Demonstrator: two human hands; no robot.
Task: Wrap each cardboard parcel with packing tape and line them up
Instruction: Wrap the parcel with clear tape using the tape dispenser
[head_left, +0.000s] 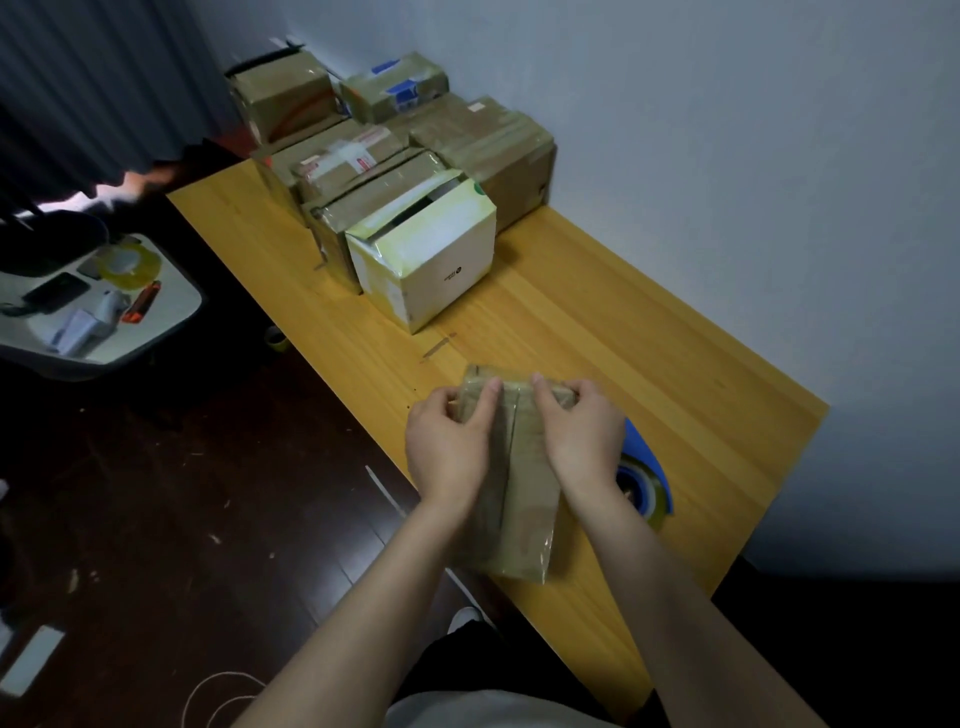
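The left grip (449, 441) and the right grip (582, 436) both sat on one brown parcel (524, 514), which lay on the near part of the wooden counter (649, 353) with its long side running away from the person. Each grip was curled over the parcel's far end. The thumbs lay on the top face, one on either side of the tape seam down the middle, and the other fingers were wrapped round the far corners. Neither grip was spread, and each clasped the parcel between thumb and fingers. Glossy tape covered the parcel, and a loose clear flap stuck out at the near right corner.

Just to the right of the right grip, partly hidden by that wrist, a blue tape dispenser (644, 483) rested on the counter. Well beyond both grips stood a white taped box (426, 254), and behind it a cluster of brown taped parcels (483, 140) reached to the wall. Far to the left of the left grip, a side table (171, 306) carried a roll of clear tape (130, 265) and an orange cutter (141, 302).
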